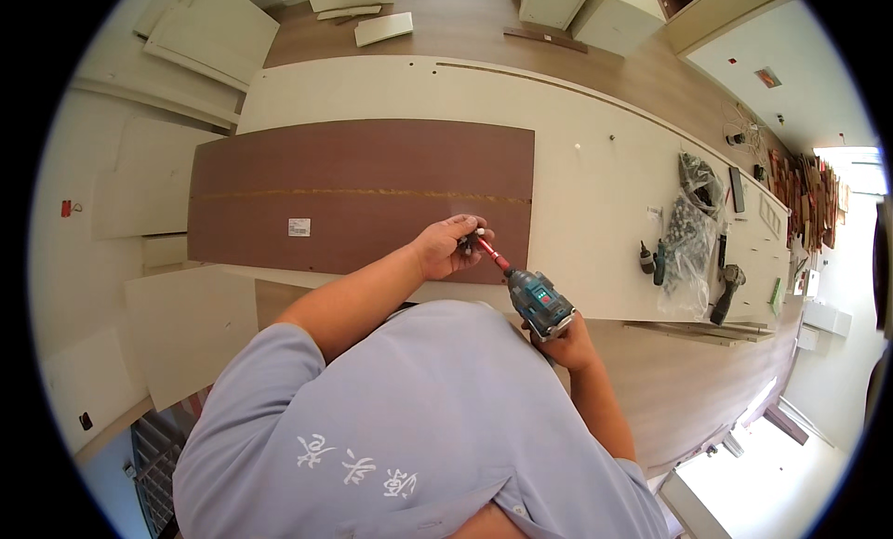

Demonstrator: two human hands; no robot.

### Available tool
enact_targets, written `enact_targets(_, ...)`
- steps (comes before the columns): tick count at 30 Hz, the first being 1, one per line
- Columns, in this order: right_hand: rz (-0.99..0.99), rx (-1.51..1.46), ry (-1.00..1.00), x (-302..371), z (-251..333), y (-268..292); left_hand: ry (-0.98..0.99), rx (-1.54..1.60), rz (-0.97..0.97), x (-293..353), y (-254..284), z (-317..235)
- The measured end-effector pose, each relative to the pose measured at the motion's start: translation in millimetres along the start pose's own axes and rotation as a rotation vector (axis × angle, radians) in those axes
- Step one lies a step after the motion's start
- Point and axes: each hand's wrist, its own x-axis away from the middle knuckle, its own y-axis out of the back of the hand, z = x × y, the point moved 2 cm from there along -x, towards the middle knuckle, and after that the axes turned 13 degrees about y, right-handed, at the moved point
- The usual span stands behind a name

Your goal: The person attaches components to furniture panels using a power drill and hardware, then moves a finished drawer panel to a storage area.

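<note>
My right hand (572,346) is wrapped round the grip of a teal-and-black cordless drill (541,304). A red bit holder (494,254) sticks out of its front, pointing up and left toward my other hand. My left hand (445,249) is closed on several small fasteners (473,241), some white and some dark; their exact kind is too small to make out. The bit's tip meets the fingers there. Both hands are above the near right part of a reddish-brown board (372,158), which has a rough tan groove along its length and a white label (299,227).
Beneath the brown board lies a large white panel (577,223). On its right are a clear plastic bag of hardware (690,232), a second power tool (728,292) and small bottle-like items. White panels (191,176) lean at left; cabinet pieces (553,1) stand at the back.
</note>
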Motion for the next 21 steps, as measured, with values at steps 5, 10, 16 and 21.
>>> enact_targets(5, -0.018, -0.001, -0.012, 6, -6, 1, 0.131, -0.082, -0.015, 3, -14, 10)
enact_targets(10, -0.047, 0.219, -0.075, 6, -10, 1, 0.239, -0.432, -0.024, -13, 3, 32)
enact_targets(16, -0.092, 0.226, -0.323, 17, -11, 15, 0.156, -0.407, -0.162, -7, 29, 29)
enact_targets(21, 0.016, 0.401, -0.422, 26, 9, 23, -0.041, -0.318, -0.327, 26, 78, -11)
